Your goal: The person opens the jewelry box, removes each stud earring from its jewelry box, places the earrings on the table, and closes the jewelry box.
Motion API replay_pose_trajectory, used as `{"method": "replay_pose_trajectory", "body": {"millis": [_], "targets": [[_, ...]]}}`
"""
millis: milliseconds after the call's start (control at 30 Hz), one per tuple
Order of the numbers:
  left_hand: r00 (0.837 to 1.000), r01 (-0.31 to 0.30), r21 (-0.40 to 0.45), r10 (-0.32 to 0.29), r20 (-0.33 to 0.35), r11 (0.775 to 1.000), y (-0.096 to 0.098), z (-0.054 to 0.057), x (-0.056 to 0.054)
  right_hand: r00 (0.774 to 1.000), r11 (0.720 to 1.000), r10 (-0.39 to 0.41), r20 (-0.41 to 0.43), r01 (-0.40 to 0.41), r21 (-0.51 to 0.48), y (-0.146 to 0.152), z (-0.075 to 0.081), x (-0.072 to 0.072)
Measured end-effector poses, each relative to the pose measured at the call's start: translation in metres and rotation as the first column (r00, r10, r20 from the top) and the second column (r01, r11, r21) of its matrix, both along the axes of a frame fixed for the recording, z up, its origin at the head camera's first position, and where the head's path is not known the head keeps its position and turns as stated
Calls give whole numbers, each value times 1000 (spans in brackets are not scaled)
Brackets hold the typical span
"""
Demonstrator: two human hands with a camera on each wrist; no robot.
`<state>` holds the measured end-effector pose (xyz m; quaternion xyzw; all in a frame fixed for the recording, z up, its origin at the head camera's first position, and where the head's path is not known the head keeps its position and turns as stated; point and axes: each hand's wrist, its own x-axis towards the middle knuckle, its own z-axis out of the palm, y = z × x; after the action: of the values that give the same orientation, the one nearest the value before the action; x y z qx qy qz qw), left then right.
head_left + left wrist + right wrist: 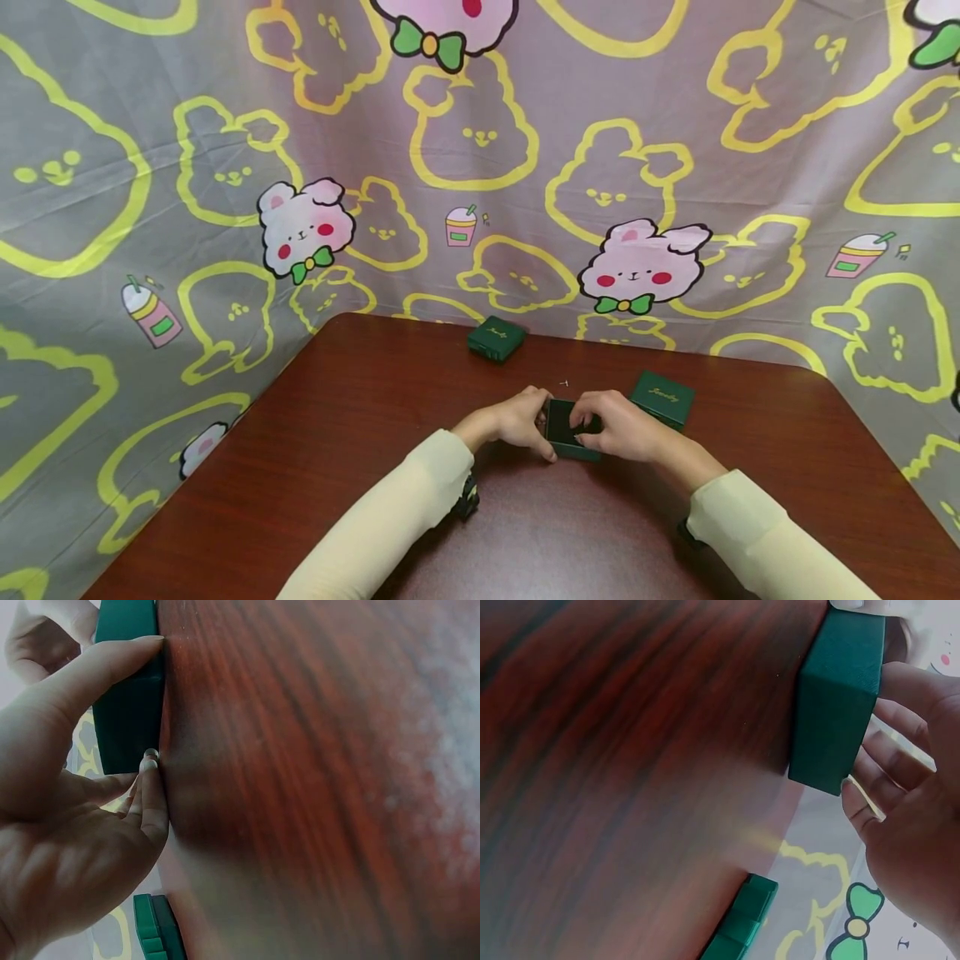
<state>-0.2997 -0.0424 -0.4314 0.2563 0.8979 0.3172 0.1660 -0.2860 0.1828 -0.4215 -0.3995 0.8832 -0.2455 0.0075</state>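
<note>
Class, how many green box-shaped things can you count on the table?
3: one open box between the left hand and the right hand; one lettered box near the back of the table; one lettered piece beside the right hand. Any behind the hands would be hidden.

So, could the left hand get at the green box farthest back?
Likely yes: tabletop alone shows between the left hand and that back box, though the fingers grip the open box.

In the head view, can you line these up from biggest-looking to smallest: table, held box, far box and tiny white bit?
1. Table
2. Held box, partly covered
3. Far box; it's farther away, so I'm unsure it's really smaller
4. White bit
</note>
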Motion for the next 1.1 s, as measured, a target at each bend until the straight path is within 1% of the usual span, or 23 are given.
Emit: {"method": "replay_pose_trajectory", "body": {"millis": [167, 367, 567, 833, 1100], "targets": [[1000, -3, 4, 3, 15, 1000, 0, -1, 0, 1000, 999, 13, 28, -14, 30, -1, 2, 0], [1000, -5, 10, 5, 15, 1000, 1, -1, 0, 997, 997, 59, 58, -62, 48, -1, 6, -1], [1000, -1, 25, 1, 8, 1000, 0, -2, -1, 993, 992, 99, 59, -103, 75, -2, 8, -1], [1000, -8, 29, 7, 15, 1000, -1, -2, 2, 993, 989, 101, 55, -106, 103, -3, 8, 0], [1000, -7, 34, 7, 16, 999, -2, -1, 3, 994, 990, 94, 63, -100, 103, -4, 10, 1]]}}
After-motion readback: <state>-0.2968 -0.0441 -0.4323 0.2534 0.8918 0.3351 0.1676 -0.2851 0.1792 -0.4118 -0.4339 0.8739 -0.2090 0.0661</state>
